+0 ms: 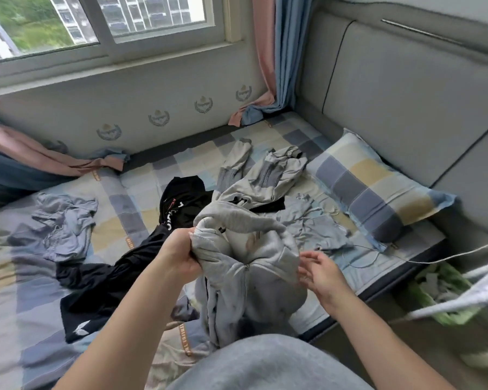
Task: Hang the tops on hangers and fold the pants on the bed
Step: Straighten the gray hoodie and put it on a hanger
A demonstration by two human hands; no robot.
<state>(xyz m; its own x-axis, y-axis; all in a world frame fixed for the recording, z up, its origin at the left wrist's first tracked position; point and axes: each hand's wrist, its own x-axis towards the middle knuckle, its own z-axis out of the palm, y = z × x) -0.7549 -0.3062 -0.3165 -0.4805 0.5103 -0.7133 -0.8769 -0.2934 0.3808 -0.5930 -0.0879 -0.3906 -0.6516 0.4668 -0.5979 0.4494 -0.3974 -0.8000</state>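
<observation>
A light grey zip-up hooded top [251,280] hangs in front of me over the bed [26,319]. My left hand [181,257] grips a bunch of its fabric near the collar. Beside the top's right edge, my right hand [321,274] has its fingers spread and relaxed, touching or nearly touching the cloth. On the bed lie a black garment with white lettering [130,260], a grey two-tone garment [262,175], a crumpled blue-grey garment [65,223] at the left and another blue-grey garment [316,226] near the pillow.
A checked pillow [375,190] lies against the grey padded headboard [406,102]. A wall with a window runs along the bed's far side, with pink and blue curtains [273,57]. At the lower right are a white hanger [462,299], a thin cable and a green-lined bin [434,291].
</observation>
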